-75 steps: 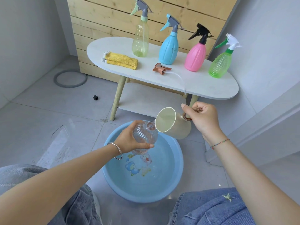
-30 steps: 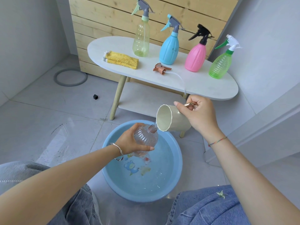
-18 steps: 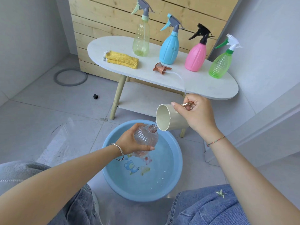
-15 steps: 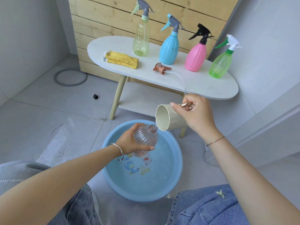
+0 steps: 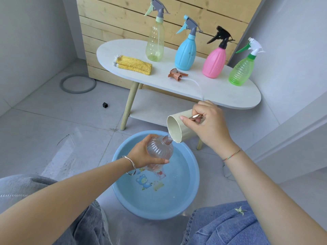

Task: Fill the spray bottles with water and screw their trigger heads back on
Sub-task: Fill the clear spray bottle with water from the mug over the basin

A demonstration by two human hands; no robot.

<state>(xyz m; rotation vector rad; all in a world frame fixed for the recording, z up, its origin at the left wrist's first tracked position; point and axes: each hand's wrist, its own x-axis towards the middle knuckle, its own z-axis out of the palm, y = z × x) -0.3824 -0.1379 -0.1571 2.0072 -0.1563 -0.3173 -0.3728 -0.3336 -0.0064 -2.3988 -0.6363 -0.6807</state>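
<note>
One clear ribbed spray bottle (image 5: pixel 160 151), with no trigger head fitted, was held tilted over the blue basin (image 5: pixel 122 193), its open neck pointing up and to the right. The left hand (image 5: pixel 141 154) gripped the bottle body, fingers curled round the far side and thumb across the near side. A cream cup (image 5: pixel 174 129) was tipped with its mouth to the left, its lower rim just beside the bottle neck. A thin stream of water (image 5: pixel 169 136) ran from that rim into the neck. The right hand (image 5: pixel 209 129) gripped the cup at its rose-gold handle (image 5: pixel 194 117), thumb laid along the cup's upper side. The fill level could not be read reliably (water appeared to sit in the lower part of the bottle).

The basin stood on the tiled floor and held shallow water over a cartoon print. Behind it stood a white oval table (image 5: pixel 223 97). A detached copper-coloured trigger head (image 5: pixel 177 75) lay on the tabletop, its clear tube trailing to the right. Four capped bottles stood upright in a row: yellow-green (image 5: pixel 155 46), blue (image 5: pixel 185 54), pink (image 5: pixel 214 63) and green (image 5: pixel 240 72). A folded yellow cloth (image 5: pixel 134 65) lay at the left end. A grey ring (image 5: pixel 62 85) and a small black object (image 5: pixel 105 104) lay on the floor to the left.
</note>
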